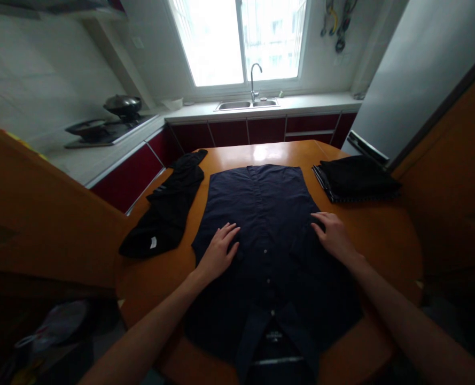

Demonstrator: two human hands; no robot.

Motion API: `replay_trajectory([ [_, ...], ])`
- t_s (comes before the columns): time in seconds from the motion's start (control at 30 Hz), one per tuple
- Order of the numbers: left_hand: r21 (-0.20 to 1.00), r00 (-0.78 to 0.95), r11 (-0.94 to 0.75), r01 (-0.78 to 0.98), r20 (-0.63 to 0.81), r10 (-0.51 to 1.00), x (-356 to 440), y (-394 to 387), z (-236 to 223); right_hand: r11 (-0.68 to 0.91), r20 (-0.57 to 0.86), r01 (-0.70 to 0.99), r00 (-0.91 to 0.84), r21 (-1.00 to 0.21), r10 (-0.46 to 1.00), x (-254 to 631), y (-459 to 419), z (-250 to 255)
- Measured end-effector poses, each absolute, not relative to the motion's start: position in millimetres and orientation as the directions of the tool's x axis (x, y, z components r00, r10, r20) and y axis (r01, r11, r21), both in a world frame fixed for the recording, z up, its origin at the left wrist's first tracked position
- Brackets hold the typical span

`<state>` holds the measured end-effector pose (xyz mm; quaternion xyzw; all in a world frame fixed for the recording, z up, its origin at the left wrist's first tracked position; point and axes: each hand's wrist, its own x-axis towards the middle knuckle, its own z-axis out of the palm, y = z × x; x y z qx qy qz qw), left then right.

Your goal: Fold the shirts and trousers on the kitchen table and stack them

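A dark navy button-up shirt (pixel 257 214) lies spread front side up on the wooden table, its collar (pixel 275 334) towards me and its hem at the far side. Small light buttons run down its middle. My left hand (pixel 220 250) rests flat on the left half of the shirt, fingers stretched out. At the shirt's right side, my right hand (pixel 333 235) touches the cloth, with thumb and fingers apart. Some cloth by the right hand looks folded over the shirt front, though the dark fabric makes this hard to tell.
On the table (pixel 229 155), a crumpled black garment (pixel 169 208) lies at the left and a stack of folded dark clothes (pixel 355 179) at the right. Beyond are a counter with a sink (pixel 247 105), a stove with pans (pixel 123 107), and a fridge (pixel 413 69) at the right.
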<state>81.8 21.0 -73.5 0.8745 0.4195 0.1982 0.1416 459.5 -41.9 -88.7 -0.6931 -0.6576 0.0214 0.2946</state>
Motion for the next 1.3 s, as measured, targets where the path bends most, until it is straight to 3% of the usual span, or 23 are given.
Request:
replay_trajectory([
  [0.1,0.429,0.563,-0.599,0.677,0.222,0.796,81.6,22.5,-76.2,-0.039,0.252,0.892,0.169,-0.45,0.953,481.7,-27.6,-85.7],
  [0.3,0.434,0.559,-0.594,0.678,0.22,0.799,80.3,23.8,-78.4,-0.117,0.008,0.8,0.15,-0.588,0.989,494.7,-10.6,-84.0],
  [0.5,0.416,0.567,-0.607,0.677,0.229,0.791,80.3,22.7,-79.2,-0.057,0.113,0.718,0.187,-0.694,0.976,495.3,-12.0,-92.2],
  [0.57,0.396,0.571,-0.612,0.684,0.23,0.788,80.8,22.6,-80.2,-0.07,0.142,0.763,0.209,-0.642,0.968,493.3,-14.5,-93.1],
  [0.77,0.329,0.589,-0.633,0.701,0.234,0.774,80.4,23.4,-84.4,-0.052,0.361,0.946,0.173,-0.321,0.916,465.2,-34.3,-84.9],
  [0.83,0.304,0.598,-0.64,0.706,0.229,0.768,80.2,23.2,-85.5,0.006,0.368,0.962,0.098,-0.272,0.925,447.2,-45.3,-85.9],
  [0.93,0.275,0.606,-0.643,0.714,0.217,0.765,80.2,22.8,-86.2,0.064,0.264,0.978,-0.01,-0.198,0.964,421.8,-58.0,-93.2],
  [1.1,0.255,0.614,-0.653,0.714,0.222,0.758,79.2,25.0,-88.4,0.1,0.096,0.981,-0.085,-0.168,0.992,407.9,-58.1,-96.3],
  [1.3,0.238,0.621,-0.664,0.709,0.234,0.748,78.8,28.7,-90.1,0.161,0.146,0.959,-0.129,-0.233,0.981,407.7,-58.0,-82.4],
])
